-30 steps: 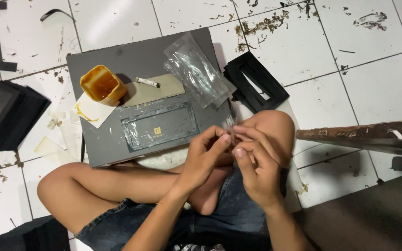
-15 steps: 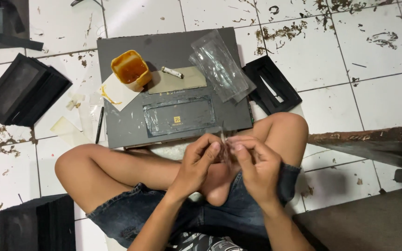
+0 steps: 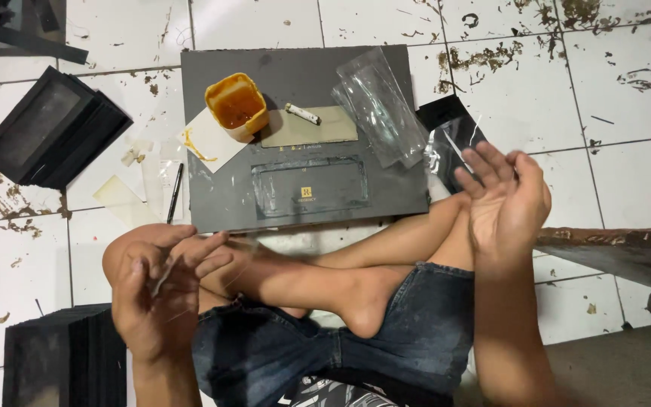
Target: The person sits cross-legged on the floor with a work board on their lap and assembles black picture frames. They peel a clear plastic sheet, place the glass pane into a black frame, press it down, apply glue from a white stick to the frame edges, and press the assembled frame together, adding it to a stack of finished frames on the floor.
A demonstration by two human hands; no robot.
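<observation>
The left hand [image 3: 156, 294] is hovering over the left knee, fingers loosely curled and pinching a thin clear plastic strip [image 3: 161, 277] between thumb and forefinger. The right hand [image 3: 505, 197] is lifting palm-up with fingers spread and nothing in it, above the right knee. Just ahead, a dark grey rectangular board [image 3: 220, 203] is lying on the floor, carrying a small yellow plastic cup of amber glue [image 3: 236, 105], a tan card strip [image 3: 309, 126], a short white stick [image 3: 303, 114] and clear plastic sleeves [image 3: 380, 105]. The flimsy strip could easily be slipping from so light a pinch, or a swinging hand could be tipping the open cup. Stacks of black flat boxes [image 3: 50, 128] are sitting left on the stained, cracked white floor tiles [image 3: 619, 113].
</observation>
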